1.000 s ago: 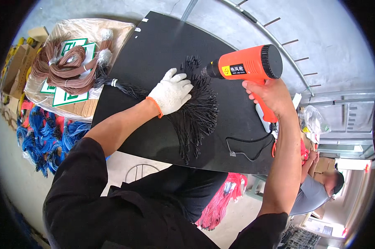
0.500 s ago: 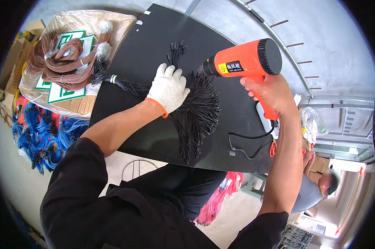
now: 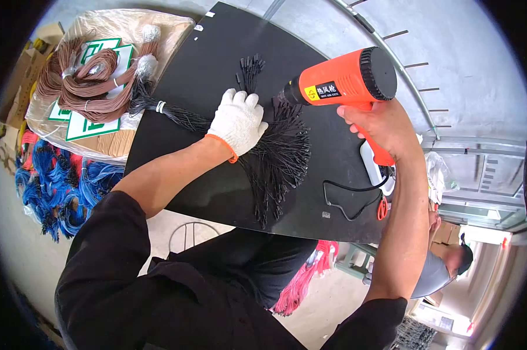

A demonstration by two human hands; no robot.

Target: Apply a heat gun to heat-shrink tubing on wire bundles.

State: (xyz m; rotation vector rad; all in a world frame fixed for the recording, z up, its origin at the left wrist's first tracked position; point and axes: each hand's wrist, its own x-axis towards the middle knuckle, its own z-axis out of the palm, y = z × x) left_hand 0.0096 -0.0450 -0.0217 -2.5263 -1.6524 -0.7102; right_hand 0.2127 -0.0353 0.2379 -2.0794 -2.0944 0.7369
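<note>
My left hand [image 3: 238, 121], in a white knit glove with an orange cuff, presses down over a bundle of thin black wires [image 3: 185, 119] on the black tabletop. Its fingers bend over the wires, partly hiding them. To its right the wire ends [image 3: 284, 154], tipped with small black connectors, fan out; a smaller tuft [image 3: 250, 67] sticks out beyond the fingers. My bare right hand [image 3: 375, 128] is wrapped around the handle of an orange heat gun [image 3: 339, 79]. The gun's dark nozzle points left, right above the upper part of the fanned wires.
Coils of brown wire [image 3: 94, 96] lie on a plastic-wrapped stack at left, blue wire bundles [image 3: 59, 186] below. A black cord [image 3: 351, 188], orange-handled scissors [image 3: 382, 208] and a white object [image 3: 373, 166] are at the table's right. Another person [image 3: 441, 271] works beyond; pink wires [image 3: 307, 280] hang below.
The heat gun has tilted slightly, its rear end rising a little while the nozzle stays over the wires. My left hand keeps its place on the bundle.
</note>
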